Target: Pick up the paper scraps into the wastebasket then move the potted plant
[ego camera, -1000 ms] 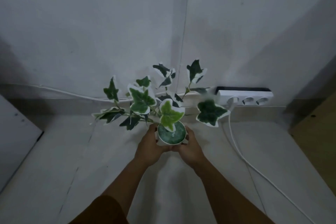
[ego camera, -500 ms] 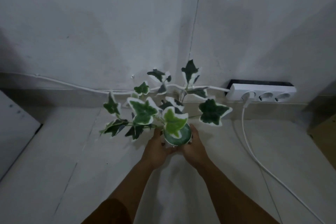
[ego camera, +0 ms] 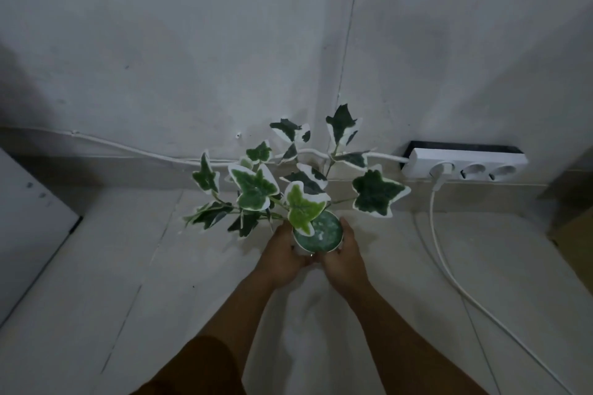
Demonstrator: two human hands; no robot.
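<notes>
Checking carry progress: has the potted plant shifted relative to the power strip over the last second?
Yes. The potted plant, held between left hand and right hand, now sits farther left of the power strip; their gap has widened, though the head camera also moved.

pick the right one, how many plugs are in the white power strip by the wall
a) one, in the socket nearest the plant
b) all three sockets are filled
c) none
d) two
a: the power strip has one white plug in the socket closest to the potted plant, while its other two sockets show open.
</notes>
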